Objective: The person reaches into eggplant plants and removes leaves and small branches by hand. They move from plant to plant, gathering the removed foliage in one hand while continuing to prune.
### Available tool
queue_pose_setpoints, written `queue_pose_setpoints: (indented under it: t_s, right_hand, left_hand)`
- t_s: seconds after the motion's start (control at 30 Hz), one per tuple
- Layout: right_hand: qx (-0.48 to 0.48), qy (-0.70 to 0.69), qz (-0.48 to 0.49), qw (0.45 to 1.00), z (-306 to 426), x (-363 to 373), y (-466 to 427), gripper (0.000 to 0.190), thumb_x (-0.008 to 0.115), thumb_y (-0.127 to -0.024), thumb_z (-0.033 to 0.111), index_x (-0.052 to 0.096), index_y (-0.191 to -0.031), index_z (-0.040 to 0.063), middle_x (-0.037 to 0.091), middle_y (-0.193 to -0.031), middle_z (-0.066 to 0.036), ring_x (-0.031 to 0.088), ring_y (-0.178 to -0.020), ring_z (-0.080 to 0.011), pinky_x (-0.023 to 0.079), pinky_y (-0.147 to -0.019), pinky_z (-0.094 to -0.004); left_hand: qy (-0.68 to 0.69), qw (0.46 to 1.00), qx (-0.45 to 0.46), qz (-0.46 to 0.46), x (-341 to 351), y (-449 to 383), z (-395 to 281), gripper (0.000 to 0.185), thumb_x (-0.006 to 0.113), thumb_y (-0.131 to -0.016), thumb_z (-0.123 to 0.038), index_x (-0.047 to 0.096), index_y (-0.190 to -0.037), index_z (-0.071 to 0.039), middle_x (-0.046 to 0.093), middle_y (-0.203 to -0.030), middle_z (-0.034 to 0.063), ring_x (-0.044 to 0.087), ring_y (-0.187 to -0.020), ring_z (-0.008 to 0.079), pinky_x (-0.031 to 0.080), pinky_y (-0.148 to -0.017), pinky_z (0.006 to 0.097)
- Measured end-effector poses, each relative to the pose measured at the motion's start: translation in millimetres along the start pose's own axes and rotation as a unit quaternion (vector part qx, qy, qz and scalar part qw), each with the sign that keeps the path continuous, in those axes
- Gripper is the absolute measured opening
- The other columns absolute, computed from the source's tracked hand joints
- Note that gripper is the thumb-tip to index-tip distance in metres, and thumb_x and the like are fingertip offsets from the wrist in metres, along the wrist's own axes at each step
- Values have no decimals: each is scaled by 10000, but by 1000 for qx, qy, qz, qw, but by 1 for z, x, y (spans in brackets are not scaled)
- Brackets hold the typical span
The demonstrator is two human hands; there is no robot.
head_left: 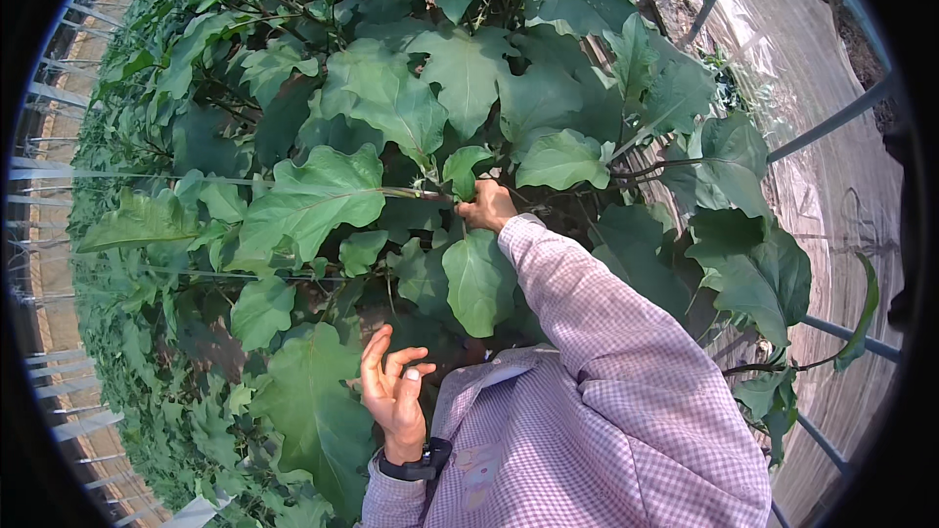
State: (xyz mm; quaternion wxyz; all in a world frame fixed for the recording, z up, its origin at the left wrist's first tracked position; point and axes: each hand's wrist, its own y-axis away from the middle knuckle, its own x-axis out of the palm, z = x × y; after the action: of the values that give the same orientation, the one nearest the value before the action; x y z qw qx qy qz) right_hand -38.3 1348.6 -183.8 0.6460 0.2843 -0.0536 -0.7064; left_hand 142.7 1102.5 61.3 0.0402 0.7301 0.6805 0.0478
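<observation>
My right hand (pixel 488 207) reaches into a dense eggplant plant, its fingers closed at a purplish-green stem (pixel 417 193). The fingertips are partly hidden by a small young leaf (pixel 463 171). A broad lobed leaf (pixel 315 198) spreads to the left of that stem, and another leaf (pixel 480 283) hangs just below the hand. Lower down, my left hand (pixel 396 390) is raised with the fingers apart and slightly curled, holding nothing. Beside it is a large eggplant leaf (pixel 319 403). A black band (pixel 416 463) circles the left wrist.
Thin trellis strings (pixel 183 177) run through the foliage on the left. Metal poles (pixel 832 117) and pale plastic sheeting (pixel 821 235) line the right side. A leafy branch (pixel 777 367) sticks out near my right sleeve (pixel 609 293). More plants fill the left and top.
</observation>
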Motion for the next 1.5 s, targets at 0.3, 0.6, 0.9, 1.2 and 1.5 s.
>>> queue_pose_setpoints:
  t_s: [0.3, 0.6, 0.9, 1.2, 1.5]
  right_hand:
    - [159, -486, -45, 858, -46, 33, -22, 170, 659, -965, 51, 680, -949, -117, 722, -996, -278, 755, -886, -376, 628, -700, -499]
    - [57, -224, -27, 973, -79, -67, 127, 185, 699, -979, 130, 711, -992, -54, 721, -840, -106, 685, -670, -164, 542, -572, -293]
    - [88, -539, -366, 754, -130, -221, 262, 258, 621, -1068, 138, 638, -1239, -54, 741, -1086, -130, 749, -936, -209, 664, -801, -263]
    - [57, -344, -435, 830, -21, -117, 185, 385, 652, -1032, 89, 541, -1373, -53, 700, -1008, -110, 707, -759, -166, 585, -608, -279]
    - [-50, -111, -429, 895, -38, -158, 69, 659, 698, -840, 111, 499, -1459, 0, 673, -1115, -176, 677, -915, -254, 546, -834, -358]
  left_hand:
    - [-45, 996, -30, -78, -43, 55, 7, 388, 668, -947, -40, 557, -1317, -2, 489, -1486, 186, 680, -963, 219, 614, -762, 326]
    - [-110, 974, -117, 161, -83, 80, 14, 311, 713, -959, -40, 650, -1251, 45, 685, -1180, 137, 723, -1035, 204, 589, -902, 317]
    - [-179, 954, -118, 207, -184, 103, 94, 334, 661, -1008, -53, 610, -1331, 17, 703, -1242, 136, 693, -1100, 191, 559, -957, 322]
    - [-165, 966, -189, 69, -258, 66, 109, 355, 674, -990, -25, 601, -1334, 26, 704, -1237, 153, 692, -1104, 192, 562, -951, 316]
    - [-119, 963, -207, 124, -172, 72, 103, 379, 687, -972, 4, 593, -1338, 34, 705, -1232, 171, 690, -1108, 193, 565, -945, 310]
